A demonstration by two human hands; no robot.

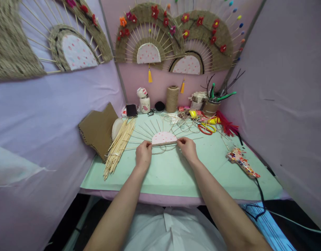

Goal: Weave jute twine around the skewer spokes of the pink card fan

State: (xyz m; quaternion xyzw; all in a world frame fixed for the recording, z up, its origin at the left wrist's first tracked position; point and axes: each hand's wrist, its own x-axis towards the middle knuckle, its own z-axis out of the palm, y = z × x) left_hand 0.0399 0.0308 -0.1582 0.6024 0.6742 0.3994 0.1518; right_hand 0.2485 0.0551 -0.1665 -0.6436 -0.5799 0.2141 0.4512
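A white half-round piece with pink dots (164, 138) sits over the green tabletop, its straight edge toward me. Thin sticks (147, 128) fan out from its curved edge. My left hand (144, 153) pinches the left corner of the straight edge between thumb and fingers. At the opposite corner, my right hand (187, 148) grips in the same way. A loop of thin twine (160, 150) shows just below the straight edge, between the hands.
Left lie a bundle of sticks (120, 148) and cut cardboard (97, 129). A twine spool (172, 99), scissors (207, 128) and a jar of tools (211, 106) stand behind. A patterned glue gun (243, 162) lies right. Finished fan pieces (150, 35) hang on the wall.
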